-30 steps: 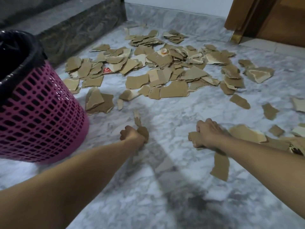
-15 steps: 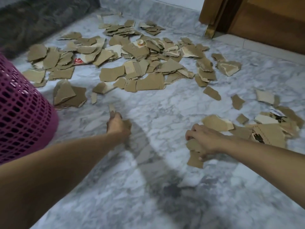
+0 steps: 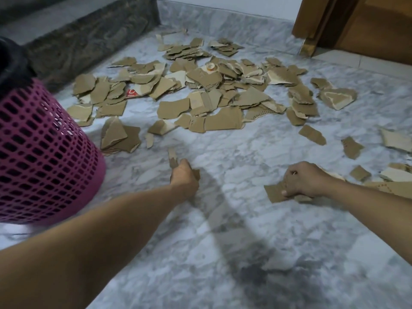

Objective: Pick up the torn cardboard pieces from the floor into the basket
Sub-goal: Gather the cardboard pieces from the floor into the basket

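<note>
Low over the grey-veined marble floor (image 3: 234,230), both arms stretched forward. Left hand (image 3: 184,175) at about 11 o'clock of centre, fingers curled round a few small brown cardboard scraps (image 3: 172,158), one strip poking up beyond the knuckles. Right hand (image 3: 304,182) at 3 o'clock, fingers and thumb pinching a flat brown cardboard piece (image 3: 275,192) with its far end resting on the marble. Compared with a second ago, little altered in either grip; view swung right and back, so pink perforated plastic basket (image 3: 44,157) with black liner again large at 9 o'clock, just left of the left forearm. Right hand shifted slightly across nearby scraps, seemingly gathering more before any lift. Bulk of the torn brown cardboard pile (image 3: 211,94) untouched, spread from 10 to 2 o'clock, with stragglers at 3 o'clock. Judged early in the job: handfuls collected, nothing seen going into the basket yet. Likely next: carry both loads leftward and drop them in.
</note>
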A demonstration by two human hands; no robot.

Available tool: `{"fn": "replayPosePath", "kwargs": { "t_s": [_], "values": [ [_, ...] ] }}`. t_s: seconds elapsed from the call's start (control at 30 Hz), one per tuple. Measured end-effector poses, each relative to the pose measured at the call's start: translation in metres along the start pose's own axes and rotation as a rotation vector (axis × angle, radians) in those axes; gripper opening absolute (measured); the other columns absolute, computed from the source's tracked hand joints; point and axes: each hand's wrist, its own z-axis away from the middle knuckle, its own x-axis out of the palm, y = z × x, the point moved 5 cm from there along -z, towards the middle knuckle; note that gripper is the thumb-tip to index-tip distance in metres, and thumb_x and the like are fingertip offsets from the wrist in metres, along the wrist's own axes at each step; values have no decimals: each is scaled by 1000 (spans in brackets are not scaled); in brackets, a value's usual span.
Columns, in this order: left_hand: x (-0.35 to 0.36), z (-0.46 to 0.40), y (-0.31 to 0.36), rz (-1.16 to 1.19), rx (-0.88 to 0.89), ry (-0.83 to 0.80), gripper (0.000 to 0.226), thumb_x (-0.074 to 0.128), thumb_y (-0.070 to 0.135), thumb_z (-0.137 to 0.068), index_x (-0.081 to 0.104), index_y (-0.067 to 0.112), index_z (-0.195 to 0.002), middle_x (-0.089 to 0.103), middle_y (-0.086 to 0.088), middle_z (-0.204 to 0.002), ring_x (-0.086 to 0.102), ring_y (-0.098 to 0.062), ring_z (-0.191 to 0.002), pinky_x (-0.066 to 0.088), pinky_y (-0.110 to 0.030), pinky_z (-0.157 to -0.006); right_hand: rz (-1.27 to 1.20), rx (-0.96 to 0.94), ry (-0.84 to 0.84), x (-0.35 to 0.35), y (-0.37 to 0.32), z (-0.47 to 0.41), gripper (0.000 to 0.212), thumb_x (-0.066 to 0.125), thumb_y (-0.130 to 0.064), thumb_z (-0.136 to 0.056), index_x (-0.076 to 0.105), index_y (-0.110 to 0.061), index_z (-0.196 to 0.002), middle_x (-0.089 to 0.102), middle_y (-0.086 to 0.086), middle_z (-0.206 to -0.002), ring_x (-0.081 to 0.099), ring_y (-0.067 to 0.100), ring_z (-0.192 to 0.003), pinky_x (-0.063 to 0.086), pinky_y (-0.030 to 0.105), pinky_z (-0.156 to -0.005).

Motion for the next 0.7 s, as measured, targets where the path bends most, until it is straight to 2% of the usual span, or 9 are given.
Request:
{"fn": "replayPosePath", "kwargs": {
  "t_s": [0.03,0.1,0.17,0.27,0.33,0.37,0.47,0.6,0.7],
  "values": [
    [1,-2,0,-29,5,-2,40,61,5,-86,45,6,-123,56,-18,-119,58,-33,-109,53,-40,-89,-37,21,39,-5,3,-7,37,93,-16,-58,59,-5,-64,65,12,-78,64,28,-78,58,40,-75],
    [4,-5,-1,-67,4,7,38,61,7,-85,50,8,-122,60,-17,-117,59,-33,-110,53,-41,-91,-34,52,102,-13,4,-16,51,94,-19,-58,44,-10,-60,54,18,-69,61,27,-75,46,31,-71],
    [5,-7,0,-93,6,22,37,60,8,-85,52,7,-122,62,-17,-116,60,-33,-109,53,-39,-91,-16,85,169,-22,0,-13,54,93,-21,-62,40,-12,-64,46,18,-68,53,24,-69,31,30,-63],
    [6,-12,0,-97,3,25,39,61,8,-85,51,5,-123,60,-17,-119,59,-32,-112,53,-40,-93,0,152,227,-36,5,-8,46,90,-23,-68,46,-10,-62,47,5,-67,47,23,-66,29,30,-56],
    [5,-14,-2,-37,-2,16,39,61,4,-85,52,4,-123,60,-17,-118,58,-32,-111,52,-40,-93,52,199,257,-43,13,-6,30,86,-27,-73,66,-6,-80,62,10,-85,56,27,-78,41,30,-61],
    [5,-15,-1,0,3,19,38,60,2,-85,53,3,-122,60,-18,-117,58,-31,-108,52,-37,-90,125,227,262,-45,18,-4,34,82,-32,-77,70,-6,-93,64,13,-101,57,30,-90,46,31,-70],
    [-3,-17,-1,102,9,75,33,56,2,-87,53,1,-120,60,-21,-117,56,-32,-104,45,-30,-83,319,282,255,-45,31,2,59,76,-48,-79,57,-13,-123,45,17,-135,43,36,-122,39,38,-99],
    [-28,-36,-12,266,-17,234,16,54,4,-87,61,3,-101,62,-16,-98,60,-39,-105,47,-37,-83,234,308,165,-35,50,3,100,81,-56,-68,30,-21,-146,31,19,-147,37,44,-130,42,49,-102],
    [-44,-53,-23,308,-104,291,28,60,5,-81,63,3,-109,62,-21,-116,58,-39,-111,48,-40,-92,240,310,195,-35,51,1,104,86,-53,-63,32,-20,-145,37,20,-142,45,44,-123,48,48,-95]
  ]
}}
